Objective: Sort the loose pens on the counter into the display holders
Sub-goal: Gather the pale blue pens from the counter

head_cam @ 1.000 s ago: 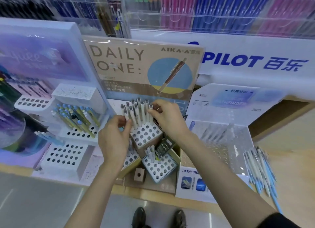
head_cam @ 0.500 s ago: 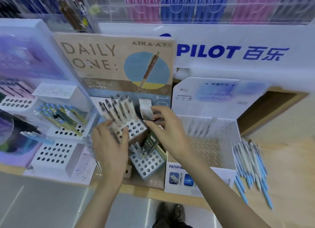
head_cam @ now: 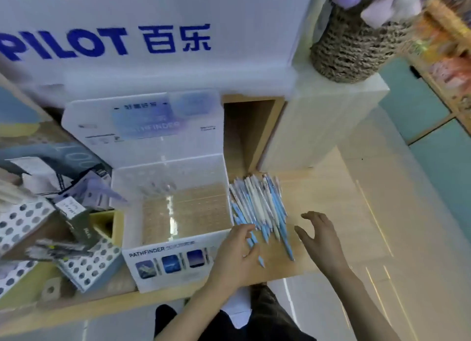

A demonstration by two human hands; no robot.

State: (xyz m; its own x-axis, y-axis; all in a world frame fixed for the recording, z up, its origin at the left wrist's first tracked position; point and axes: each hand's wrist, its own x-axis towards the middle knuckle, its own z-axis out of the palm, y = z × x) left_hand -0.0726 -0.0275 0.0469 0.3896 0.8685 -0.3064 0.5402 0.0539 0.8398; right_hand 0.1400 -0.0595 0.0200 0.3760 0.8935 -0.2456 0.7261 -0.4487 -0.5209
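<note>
Hands moved to loose pens (head_cam: 260,205): left hand (head_cam: 237,254) open, touching them; right hand (head_cam: 321,238) spread, empty.

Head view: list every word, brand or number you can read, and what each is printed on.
"PILOT 百乐": blue letters on the white back panel.
"PATHFINDER": on the front of the white display holder; the small characters after it are too blurred to read.
"…FINDER": faint, on the upright back card of that holder; its other lines are unreadable.
Tag at the left: print too small to read.
</note>
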